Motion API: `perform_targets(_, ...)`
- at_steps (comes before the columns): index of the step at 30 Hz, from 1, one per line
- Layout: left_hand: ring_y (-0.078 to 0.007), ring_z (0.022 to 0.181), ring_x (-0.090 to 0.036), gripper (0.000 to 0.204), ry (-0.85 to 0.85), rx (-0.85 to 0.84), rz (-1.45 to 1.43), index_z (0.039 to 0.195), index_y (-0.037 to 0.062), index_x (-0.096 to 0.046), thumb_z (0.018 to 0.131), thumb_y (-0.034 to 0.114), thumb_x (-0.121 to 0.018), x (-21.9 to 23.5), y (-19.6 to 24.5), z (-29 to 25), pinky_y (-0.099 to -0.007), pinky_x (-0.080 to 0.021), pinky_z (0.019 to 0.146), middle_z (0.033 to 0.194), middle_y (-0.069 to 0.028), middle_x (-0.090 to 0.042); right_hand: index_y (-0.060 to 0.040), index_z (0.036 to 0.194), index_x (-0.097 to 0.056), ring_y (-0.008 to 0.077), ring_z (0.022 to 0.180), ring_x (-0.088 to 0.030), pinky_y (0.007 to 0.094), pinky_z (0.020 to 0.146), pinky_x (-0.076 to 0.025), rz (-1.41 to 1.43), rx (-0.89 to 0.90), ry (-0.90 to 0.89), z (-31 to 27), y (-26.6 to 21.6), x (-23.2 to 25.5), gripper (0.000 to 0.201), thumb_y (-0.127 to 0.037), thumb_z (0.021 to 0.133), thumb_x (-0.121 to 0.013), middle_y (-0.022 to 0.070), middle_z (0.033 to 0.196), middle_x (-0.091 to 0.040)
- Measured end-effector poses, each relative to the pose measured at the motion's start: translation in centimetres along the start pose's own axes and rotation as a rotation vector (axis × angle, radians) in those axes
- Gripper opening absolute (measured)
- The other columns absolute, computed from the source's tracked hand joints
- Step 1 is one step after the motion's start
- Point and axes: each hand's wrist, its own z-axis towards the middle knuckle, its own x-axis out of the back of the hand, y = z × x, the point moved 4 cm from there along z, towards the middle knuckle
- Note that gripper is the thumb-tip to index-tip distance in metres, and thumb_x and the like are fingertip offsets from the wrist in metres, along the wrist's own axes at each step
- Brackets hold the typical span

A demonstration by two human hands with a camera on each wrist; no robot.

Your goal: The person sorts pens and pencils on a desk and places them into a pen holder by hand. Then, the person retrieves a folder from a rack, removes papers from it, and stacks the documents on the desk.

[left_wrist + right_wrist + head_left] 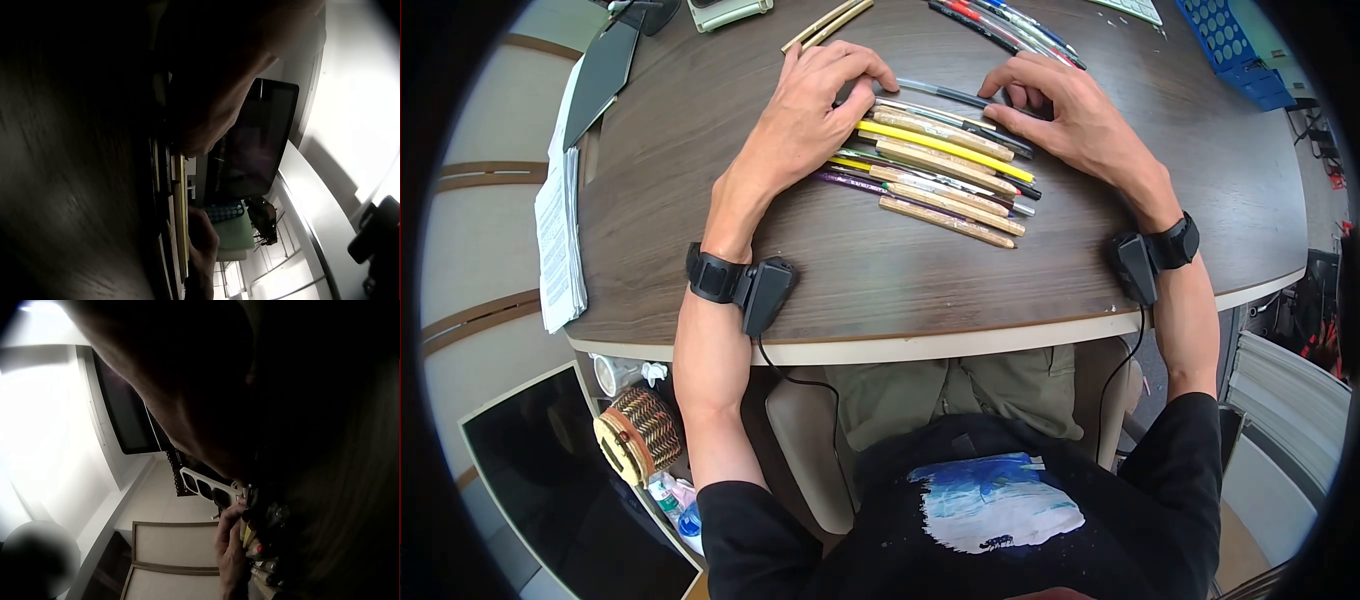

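A thin grey-and-black pen (940, 91) lies between the two hands, at the far side of a row of pencils and pens. My left hand (805, 115) has its curled fingers and thumb at the pen's left end. At the other end, my right hand (1072, 112) pinches the pen between thumb and index finger. Nearer me are a yellow pencil (945, 150), several wooden pencils (952, 227) and darker pens, lying roughly parallel. The left wrist view shows the left hand (209, 112) dark above the row; in the right wrist view the fingertips of the right hand are hidden in shadow.
Two wooden sticks (825, 25) lie beyond the left hand, and a group of pens (1010, 30) lies at the far right. A blue basket (1225, 45) stands at the right edge. Papers (560, 240) and a dark folder (603, 85) are at the left edge.
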Motion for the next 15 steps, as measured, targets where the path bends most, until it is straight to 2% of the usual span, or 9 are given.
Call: perform_targets(15,-0.0233,0.129,-0.06,0.021,-0.016,0.016,0.001,0.115,0.0095,-0.074,0.109,0.012,-0.055,0.31,0.32,0.22,-0.0479,-0.027,0.13,0.124,-0.0052,-0.07,-0.0111,0.11,-0.077,0.0157,0.076,-0.053,0.0351,0.068,-0.048,0.033,-0.019,-0.008,0.12,0.26,0.07,0.02,-0.028,0.1,-0.079,0.0002,0.08,-0.055)
